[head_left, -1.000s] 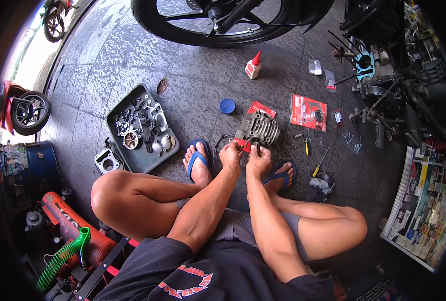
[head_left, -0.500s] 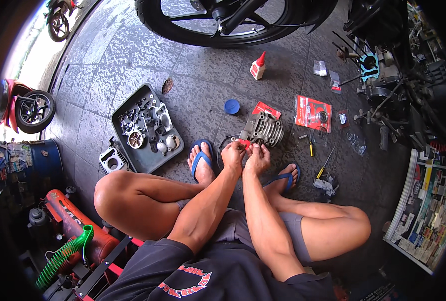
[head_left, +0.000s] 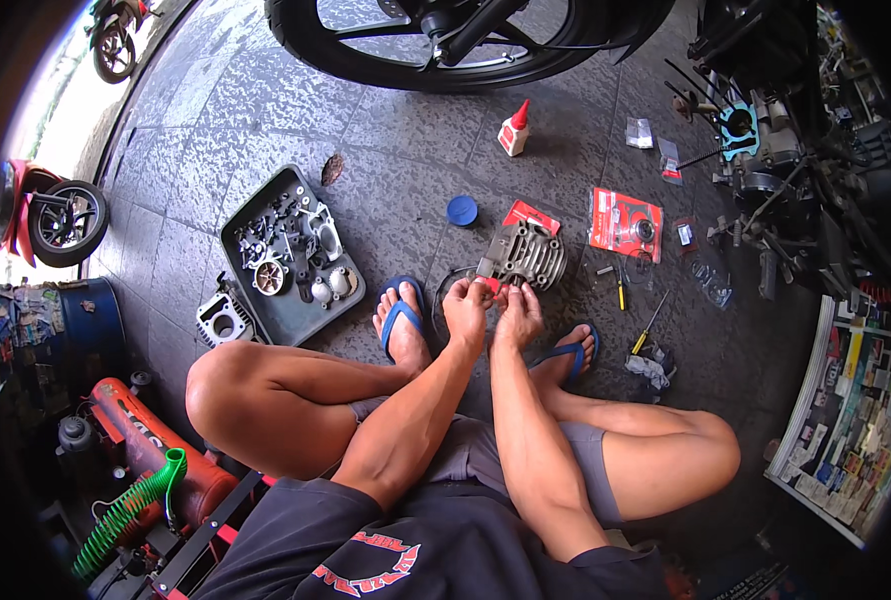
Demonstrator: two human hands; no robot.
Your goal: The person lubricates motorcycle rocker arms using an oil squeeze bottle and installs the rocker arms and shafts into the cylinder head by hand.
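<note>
A grey finned metal engine head (head_left: 533,255) rests on red card packaging (head_left: 530,215) between my feet. My left hand (head_left: 466,313) is closed at the lower left corner of the head, over red packaging, fingertips pinched on something too small to make out. My right hand (head_left: 517,318) is closed just right of it at the head's near edge; what its fingertips hold is hidden. A red blister pack (head_left: 625,215) with a ring part lies to the right, near two yellow-handled screwdrivers (head_left: 641,342). A blue round lid (head_left: 461,210) sits above the head.
A parts tray (head_left: 295,325) and engine cylinder (head_left: 227,318) lie left. A red-capped bottle (head_left: 515,135) stands below a motorcycle wheel (head_left: 465,75). An engine (head_left: 760,150) and sticker-covered panel (head_left: 835,410) line the right; a red compressor (head_left: 165,440) is lower left.
Both hands stay at the near edge of the engine head, fingers shifting slightly; my right hand has edged a little apart from my left since half a second ago.
</note>
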